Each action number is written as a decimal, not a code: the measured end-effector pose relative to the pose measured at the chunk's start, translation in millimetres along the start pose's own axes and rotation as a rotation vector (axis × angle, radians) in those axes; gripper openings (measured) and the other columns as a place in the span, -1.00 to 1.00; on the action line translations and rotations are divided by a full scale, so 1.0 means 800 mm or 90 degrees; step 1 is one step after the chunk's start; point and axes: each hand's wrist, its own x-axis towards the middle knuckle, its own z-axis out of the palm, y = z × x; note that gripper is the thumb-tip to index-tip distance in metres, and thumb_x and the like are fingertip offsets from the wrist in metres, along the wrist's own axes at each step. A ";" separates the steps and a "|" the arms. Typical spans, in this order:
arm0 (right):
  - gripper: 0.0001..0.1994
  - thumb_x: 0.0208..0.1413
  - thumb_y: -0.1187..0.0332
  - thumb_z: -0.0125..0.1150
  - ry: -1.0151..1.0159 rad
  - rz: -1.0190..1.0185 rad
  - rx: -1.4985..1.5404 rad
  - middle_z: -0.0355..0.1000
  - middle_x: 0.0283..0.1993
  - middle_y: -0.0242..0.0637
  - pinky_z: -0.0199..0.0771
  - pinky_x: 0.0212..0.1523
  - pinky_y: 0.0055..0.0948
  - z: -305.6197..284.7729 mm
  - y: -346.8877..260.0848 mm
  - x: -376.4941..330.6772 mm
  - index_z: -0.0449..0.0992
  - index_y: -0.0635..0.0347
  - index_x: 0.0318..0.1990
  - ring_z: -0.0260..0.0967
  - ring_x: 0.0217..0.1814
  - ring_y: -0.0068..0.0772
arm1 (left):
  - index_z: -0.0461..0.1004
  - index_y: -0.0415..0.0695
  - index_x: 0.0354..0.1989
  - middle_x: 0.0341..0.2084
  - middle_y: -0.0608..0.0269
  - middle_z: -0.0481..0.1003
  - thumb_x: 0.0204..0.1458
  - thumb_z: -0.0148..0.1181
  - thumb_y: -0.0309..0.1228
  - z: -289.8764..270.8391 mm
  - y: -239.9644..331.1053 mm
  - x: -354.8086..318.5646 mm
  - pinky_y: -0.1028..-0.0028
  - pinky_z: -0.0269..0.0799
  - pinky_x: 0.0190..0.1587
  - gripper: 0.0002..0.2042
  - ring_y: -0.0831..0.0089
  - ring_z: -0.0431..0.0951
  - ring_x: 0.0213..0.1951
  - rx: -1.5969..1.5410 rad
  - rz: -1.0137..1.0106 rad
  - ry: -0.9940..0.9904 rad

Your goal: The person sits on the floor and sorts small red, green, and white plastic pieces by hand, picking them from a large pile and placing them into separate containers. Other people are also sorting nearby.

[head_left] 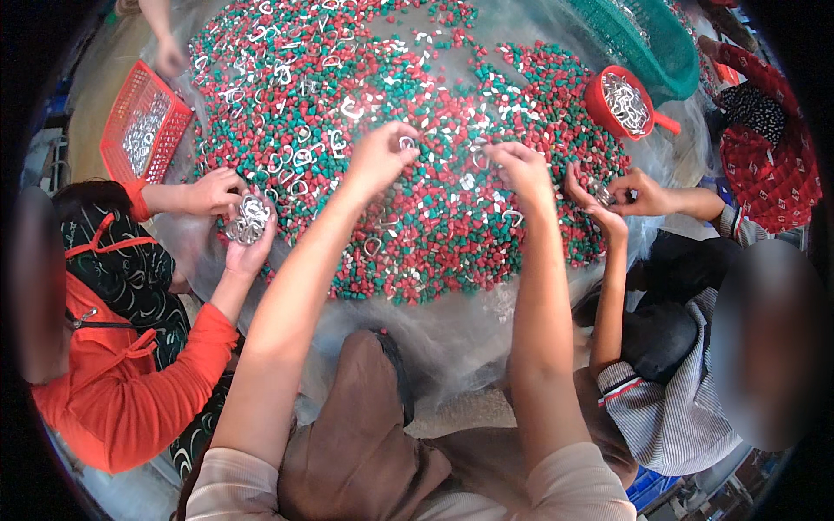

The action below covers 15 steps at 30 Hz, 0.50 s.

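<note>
A wide pile of small red, green and white pieces (pixel 434 252) lies in front of me, with silvery curved metal rings (pixel 303 157) scattered through it. Over its middle, my left hand (pixel 379 163) is closed in a pinch on a small silvery metal ring (pixel 407 142). My right hand (pixel 524 172), a little to the right, also pinches at its fingertips. A thin curved metal ring (pixel 479 157) shows at those fingertips, partly blurred. Another loose ring (pixel 512 217) rests on the pieces just below my right hand.
A red basket (pixel 174 143) of metal parts stands far left; a red strainer (pixel 593 100) full of rings and a green basket (pixel 669 74) stand far right. A co-worker's hand (pixel 256 252) at left cups several rings. At right, another person's hands (pixel 599 204) hold metal parts.
</note>
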 end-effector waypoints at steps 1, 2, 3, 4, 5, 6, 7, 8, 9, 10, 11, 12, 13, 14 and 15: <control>-0.78 -0.04 0.29 0.28 -0.070 0.007 0.148 0.40 -0.46 -0.39 0.22 -0.55 -0.63 -0.025 0.019 -0.009 0.50 0.23 -0.30 0.27 -0.53 -0.67 | 0.45 -0.13 -0.15 -0.35 0.30 0.50 -0.06 0.23 -0.42 -0.009 -0.003 -0.001 0.49 0.38 -0.20 -0.74 0.50 0.47 -0.30 -0.148 -0.059 -0.068; -0.75 0.00 0.30 0.24 -0.137 0.011 0.298 0.41 -0.41 -0.38 0.19 -0.55 -0.64 -0.049 0.037 -0.020 0.47 0.24 -0.21 0.26 -0.50 -0.67 | 0.44 -0.16 -0.10 -0.30 0.29 0.49 -0.02 0.22 -0.41 -0.018 -0.003 0.000 0.51 0.38 -0.17 -0.71 0.52 0.47 -0.25 -0.294 -0.116 -0.136; -0.74 0.02 0.32 0.20 -0.132 -0.001 0.449 0.41 -0.34 -0.35 0.23 -0.51 -0.63 -0.060 0.056 -0.034 0.43 0.26 -0.16 0.28 -0.45 -0.64 | 0.40 -0.19 -0.07 -0.27 0.25 0.49 -0.01 0.19 -0.42 -0.024 0.002 -0.005 0.45 0.40 -0.10 -0.69 0.49 0.48 -0.22 -0.451 -0.131 -0.163; -0.73 0.05 0.35 0.16 -0.135 -0.007 0.606 0.41 -0.28 -0.32 0.27 -0.47 -0.63 -0.063 0.076 -0.048 0.39 0.27 -0.12 0.30 -0.39 -0.62 | 0.37 -0.23 -0.03 -0.23 0.22 0.48 0.01 0.17 -0.44 -0.031 -0.003 -0.013 0.39 0.41 -0.04 -0.67 0.46 0.49 -0.19 -0.603 -0.153 -0.177; -0.75 0.06 0.35 0.12 -0.010 0.049 0.626 0.40 -0.24 -0.29 0.36 -0.37 -0.56 -0.052 0.062 -0.075 0.38 0.26 -0.13 0.32 -0.32 -0.51 | 0.34 -0.27 -0.03 -0.20 0.14 0.46 0.03 0.12 -0.48 -0.043 -0.018 -0.016 0.29 0.43 0.01 -0.68 0.37 0.50 -0.14 -0.682 -0.136 -0.183; -0.74 0.05 0.35 0.11 -0.084 0.028 0.718 0.40 -0.21 -0.25 0.42 -0.29 -0.47 -0.058 0.072 -0.081 0.37 0.26 -0.12 0.34 -0.30 -0.38 | 0.34 -0.28 -0.05 -0.21 0.13 0.46 0.03 0.11 -0.49 -0.046 -0.022 -0.022 0.28 0.45 0.00 -0.70 0.36 0.50 -0.14 -0.771 -0.123 -0.175; -0.76 0.06 0.36 0.10 -0.092 0.009 0.744 0.39 -0.24 -0.27 0.40 -0.32 -0.48 -0.061 0.082 -0.088 0.37 0.24 -0.13 0.33 -0.32 -0.39 | 0.35 -0.28 -0.06 -0.21 0.12 0.46 0.03 0.10 -0.50 -0.049 -0.026 -0.030 0.27 0.46 -0.01 -0.72 0.34 0.51 -0.14 -0.859 -0.109 -0.166; -0.77 0.06 0.36 0.10 -0.099 -0.008 0.771 0.38 -0.27 -0.29 0.38 -0.35 -0.49 -0.055 0.079 -0.096 0.37 0.23 -0.14 0.32 -0.33 -0.40 | 0.37 -0.30 -0.10 -0.20 0.08 0.46 0.02 0.09 -0.50 -0.049 -0.036 -0.032 0.26 0.47 -0.03 -0.75 0.30 0.50 -0.13 -0.934 -0.100 -0.185; -0.80 0.05 0.36 0.10 -0.099 0.001 0.784 0.37 -0.30 -0.32 0.34 -0.40 -0.54 -0.051 0.078 -0.098 0.37 0.21 -0.18 0.30 -0.36 -0.45 | 0.39 -0.31 -0.15 -0.19 0.05 0.46 0.02 0.07 -0.50 -0.049 -0.046 -0.034 0.25 0.47 -0.05 -0.77 0.26 0.49 -0.12 -1.009 -0.094 -0.208; -0.83 0.05 0.36 0.11 -0.099 0.010 0.796 0.36 -0.34 -0.35 0.30 -0.45 -0.58 -0.047 0.078 -0.099 0.37 0.19 -0.21 0.28 -0.40 -0.50 | 0.42 -0.33 -0.19 -0.19 0.02 0.46 0.01 0.06 -0.51 -0.048 -0.056 -0.037 0.24 0.48 -0.06 -0.79 0.21 0.49 -0.10 -1.083 -0.091 -0.231; -0.85 0.05 0.36 0.12 -0.099 0.017 0.809 0.35 -0.37 -0.38 0.25 -0.49 -0.63 -0.046 0.077 -0.099 0.37 0.17 -0.24 0.27 -0.43 -0.54 | 0.42 -0.33 -0.19 -0.18 0.01 0.45 0.00 0.05 -0.48 -0.045 -0.053 -0.038 0.25 0.48 -0.08 -0.78 0.20 0.48 -0.09 -1.108 -0.071 -0.272; -0.86 0.04 0.36 0.14 -0.055 0.009 0.753 0.33 -0.40 -0.41 0.20 -0.53 -0.66 -0.047 0.083 -0.093 0.37 0.16 -0.27 0.24 -0.47 -0.59 | 0.42 -0.31 -0.23 -0.17 0.00 0.44 0.00 0.03 -0.44 -0.042 -0.049 -0.039 0.31 0.48 -0.16 -0.78 0.21 0.46 -0.12 -1.117 -0.076 -0.273; -0.86 0.04 0.36 0.16 -0.012 0.001 0.697 0.31 -0.44 -0.44 0.14 -0.57 -0.69 -0.051 0.094 -0.082 0.37 0.14 -0.29 0.20 -0.52 -0.63 | 0.43 -0.29 -0.27 -0.16 -0.01 0.42 -0.01 0.01 -0.39 -0.040 -0.045 -0.042 0.37 0.47 -0.24 -0.78 0.22 0.45 -0.14 -1.126 -0.082 -0.271; -0.87 0.03 0.36 0.18 0.029 -0.007 0.640 0.29 -0.48 -0.47 0.08 -0.61 -0.72 -0.049 0.093 -0.077 0.37 0.13 -0.31 0.17 -0.56 -0.67 | 0.40 -0.27 -0.32 -0.22 0.05 0.37 -0.01 0.03 -0.40 -0.042 -0.042 -0.043 0.43 0.45 -0.29 -0.82 0.27 0.39 -0.15 -1.134 -0.083 -0.275; -0.85 0.01 0.35 0.23 0.116 -0.008 0.443 0.28 -0.55 -0.52 0.00 -0.65 -0.76 -0.047 0.090 -0.077 0.38 0.13 -0.33 0.11 -0.64 -0.73 | 0.36 -0.24 -0.37 -0.28 0.12 0.32 -0.02 0.06 -0.40 -0.044 -0.038 -0.043 0.49 0.42 -0.34 -0.85 0.33 0.33 -0.17 -1.141 -0.084 -0.279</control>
